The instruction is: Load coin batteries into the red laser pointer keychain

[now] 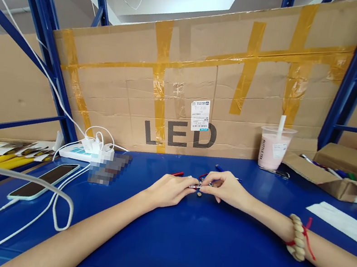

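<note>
My left hand (170, 189) and my right hand (224, 187) meet over the blue table (186, 245), both pinching one small silver and red pen-like part (195, 186) between their fingertips. A tiny dark round piece (199, 194) lies on the table just under the fingers. A red pen piece (177, 173) sticks out behind my left hand. A blue pen (220, 168) lies behind my right hand. A bead bracelet with a red string (298, 237) is on my right wrist.
A pink drink cup with a straw (273, 145) stands at the back right, beside an open cardboard box of pens (340, 176). A phone (44, 180) on a white cable lies left, near a power strip (87, 149). A taped LED cardboard sheet (185, 93) walls the back. White paper (345, 223) lies right.
</note>
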Motion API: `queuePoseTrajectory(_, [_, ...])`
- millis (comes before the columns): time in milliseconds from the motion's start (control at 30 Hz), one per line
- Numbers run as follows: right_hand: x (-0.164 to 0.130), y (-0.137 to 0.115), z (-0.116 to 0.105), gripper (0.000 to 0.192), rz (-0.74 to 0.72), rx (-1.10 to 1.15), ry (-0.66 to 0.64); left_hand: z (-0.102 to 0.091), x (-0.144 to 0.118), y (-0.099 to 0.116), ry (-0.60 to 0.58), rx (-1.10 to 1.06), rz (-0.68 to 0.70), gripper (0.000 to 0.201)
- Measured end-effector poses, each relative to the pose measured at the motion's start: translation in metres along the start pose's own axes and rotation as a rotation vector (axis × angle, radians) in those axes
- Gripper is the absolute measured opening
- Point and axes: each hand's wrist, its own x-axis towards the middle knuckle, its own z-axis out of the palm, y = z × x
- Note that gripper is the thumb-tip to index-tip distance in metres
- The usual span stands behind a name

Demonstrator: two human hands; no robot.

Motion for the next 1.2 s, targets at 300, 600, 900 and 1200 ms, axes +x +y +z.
queuePoseTrajectory(300, [0.0027, 0.0029, 0.0013, 0.037, -0.001, 0.018, 0.009, 0.0031, -0.0006, -0.0036, 0.0, -0.012, 0.015, 0.025])
queuePoseTrajectory(600, [0.0027, 0.0051, 0.0025, 0.038, -0.004, 0.019, 0.008, -0.0006, 0.0008, 0.0001, -0.012, 0.003, 0.009, 0.022])
queuePoseTrajectory(900, [0.0026, 0.0059, 0.0044, 0.038, -0.014, -0.022, 0.006, 0.0005, 0.0002, 0.0003, -0.03, 0.025, -0.02, 0.018])
queuePoseTrajectory(1200, [0.001, 0.0035, 0.0051, 0.044, -0.046, -0.053, 0.004, 0.0022, 0.0002, -0.0019, -0.038, 0.045, 0.004, 0.019])
